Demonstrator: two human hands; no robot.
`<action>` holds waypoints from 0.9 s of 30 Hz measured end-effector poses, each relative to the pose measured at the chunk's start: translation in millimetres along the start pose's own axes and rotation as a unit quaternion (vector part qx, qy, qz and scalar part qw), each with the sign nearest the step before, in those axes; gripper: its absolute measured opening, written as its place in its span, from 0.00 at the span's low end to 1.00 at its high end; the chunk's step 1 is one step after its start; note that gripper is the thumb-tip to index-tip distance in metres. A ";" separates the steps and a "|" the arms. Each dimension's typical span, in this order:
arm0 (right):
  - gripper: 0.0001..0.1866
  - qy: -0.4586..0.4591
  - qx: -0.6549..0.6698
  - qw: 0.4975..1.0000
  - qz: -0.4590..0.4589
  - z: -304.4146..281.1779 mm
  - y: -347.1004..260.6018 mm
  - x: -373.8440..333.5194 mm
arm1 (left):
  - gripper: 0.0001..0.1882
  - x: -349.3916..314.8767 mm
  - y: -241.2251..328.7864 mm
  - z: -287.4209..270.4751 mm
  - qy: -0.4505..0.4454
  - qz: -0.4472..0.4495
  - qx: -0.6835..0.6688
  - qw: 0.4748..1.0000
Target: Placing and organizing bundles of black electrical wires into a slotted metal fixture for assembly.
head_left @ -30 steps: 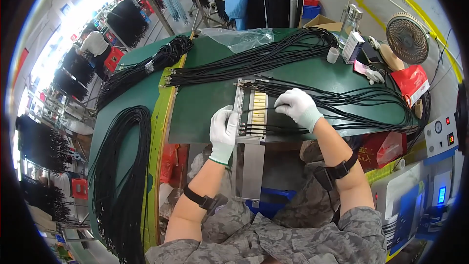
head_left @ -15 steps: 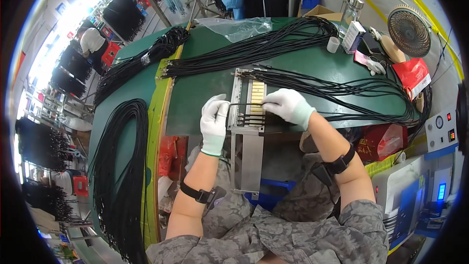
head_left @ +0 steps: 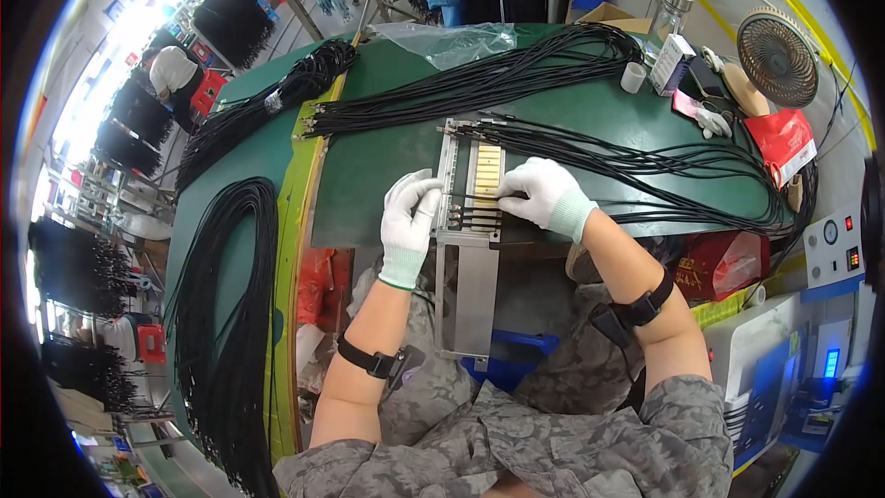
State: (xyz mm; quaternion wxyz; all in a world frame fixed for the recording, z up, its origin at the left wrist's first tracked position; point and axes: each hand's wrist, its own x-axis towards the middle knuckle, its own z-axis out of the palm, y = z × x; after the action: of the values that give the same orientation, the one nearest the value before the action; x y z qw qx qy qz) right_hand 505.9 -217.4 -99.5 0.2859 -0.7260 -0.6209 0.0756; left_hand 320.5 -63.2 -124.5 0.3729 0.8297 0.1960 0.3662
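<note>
A thin black cable (head_left: 472,195) lies crosswise over a metal fixture with a row of yellowish blocks (head_left: 488,166). My left hand (head_left: 407,226), in a white glove, pinches at the cable's left end, just beside the fixture's left rail. With thumb and forefinger closed, my gloved right hand (head_left: 548,201) grips the same cable at the fixture's right edge. Below it, several short cable ends (head_left: 475,219) with metal tips sit side by side in the fixture's slots. More black cables (head_left: 608,152) run from the fixture's far end toward the right.
Bundled black cables (head_left: 461,83) lie across the back of the green table (head_left: 369,194), and a looped bundle (head_left: 189,314) hangs at left. A white cup (head_left: 632,77), a glass jar (head_left: 671,9) and a small fan (head_left: 777,57) stand back right. A control box (head_left: 832,244) is at far right.
The cable between my hands has come down closer to the fixture's slots. My right hand has shifted slightly, its fingers bending more. The whole view has tilted a little.
</note>
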 end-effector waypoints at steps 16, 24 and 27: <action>0.03 -0.015 -0.179 0.983 0.035 -1.2 -9.9 1.7 | 0.13 3.3 -11.5 1.0 -0.046 -0.054 0.103 0.992; 0.05 -0.001 -0.191 0.981 0.020 6.3 -17.2 -1.8 | 0.17 -3.1 9.9 15.0 -0.083 0.154 0.201 0.964; 0.07 0.000 -0.163 0.986 0.045 5.1 -9.0 2.9 | 0.20 -3.3 16.2 14.7 -0.161 0.153 0.292 0.930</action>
State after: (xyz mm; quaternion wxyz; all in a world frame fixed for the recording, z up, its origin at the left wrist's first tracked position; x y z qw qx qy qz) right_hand 496.5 -212.4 -98.3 0.1598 -0.7903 -0.5914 -0.0134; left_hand 330.3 -82.6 -120.3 0.0800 0.9696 0.1030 0.2070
